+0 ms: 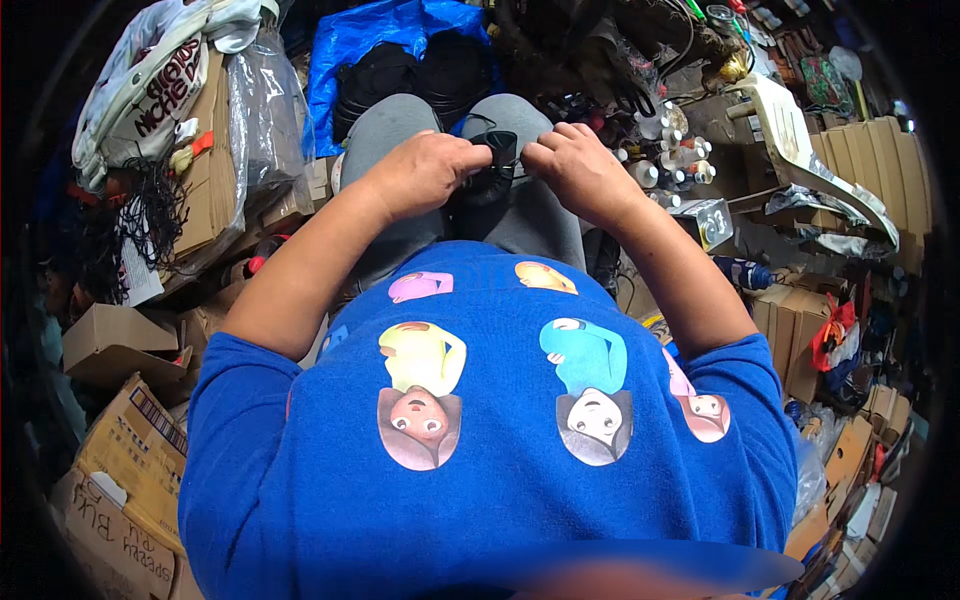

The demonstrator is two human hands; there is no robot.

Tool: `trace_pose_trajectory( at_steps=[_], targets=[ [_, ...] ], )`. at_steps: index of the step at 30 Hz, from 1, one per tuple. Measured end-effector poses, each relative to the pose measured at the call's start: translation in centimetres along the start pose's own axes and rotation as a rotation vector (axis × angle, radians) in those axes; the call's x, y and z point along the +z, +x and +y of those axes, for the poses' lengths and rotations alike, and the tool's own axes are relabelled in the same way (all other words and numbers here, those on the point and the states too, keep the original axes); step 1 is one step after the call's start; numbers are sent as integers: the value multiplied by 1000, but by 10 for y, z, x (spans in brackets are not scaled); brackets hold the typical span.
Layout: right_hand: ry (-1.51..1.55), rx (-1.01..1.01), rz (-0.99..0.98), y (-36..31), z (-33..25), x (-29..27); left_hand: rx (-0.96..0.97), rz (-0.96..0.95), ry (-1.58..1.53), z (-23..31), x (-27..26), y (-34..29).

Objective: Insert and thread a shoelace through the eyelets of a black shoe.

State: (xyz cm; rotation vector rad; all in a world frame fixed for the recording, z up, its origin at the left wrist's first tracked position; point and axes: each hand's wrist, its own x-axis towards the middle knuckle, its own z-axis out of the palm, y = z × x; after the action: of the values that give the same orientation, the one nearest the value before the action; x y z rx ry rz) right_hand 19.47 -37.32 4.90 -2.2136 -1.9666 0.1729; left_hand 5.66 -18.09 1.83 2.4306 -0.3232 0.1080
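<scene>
A small black item (pixel 490 184) sits between my knees, over the grey trousers (pixel 402 235) on my lap. It looks like a shoe with a raised opening and a thin dark lace or cord, but its kind is not certain. My left hand (pixel 432 172) is closed, thumb and fingers pinching the item's edge from the left. On the other side, my right hand (pixel 582 172) is closed too, its fingers curled close to the item. Whatever lies in the right fingers is too small to make out. Beyond my knees, black rounded things (pixel 415 80) rest in a blue plastic sheet (pixel 340 50).
White-capped bottles (pixel 665 150) cluster at the right, near a broken white plastic chair (pixel 790 135). At the left are a cardboard sheet in clear plastic (pixel 265 110), a white bag (pixel 150 100), tangled black cords (pixel 145 225) and an open cardboard box (pixel 115 345).
</scene>
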Motion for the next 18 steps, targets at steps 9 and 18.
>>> trace_pose_trajectory(
  at_steps=[9, 18],
  targets=[
    [-74, 407, -78, -81, 61, -5, -438, 42, 252, -22, -59, -103],
    [2035, 89, 607, -8, 33, -30, -73, 671, -935, 56, -109, -56]
  ],
)
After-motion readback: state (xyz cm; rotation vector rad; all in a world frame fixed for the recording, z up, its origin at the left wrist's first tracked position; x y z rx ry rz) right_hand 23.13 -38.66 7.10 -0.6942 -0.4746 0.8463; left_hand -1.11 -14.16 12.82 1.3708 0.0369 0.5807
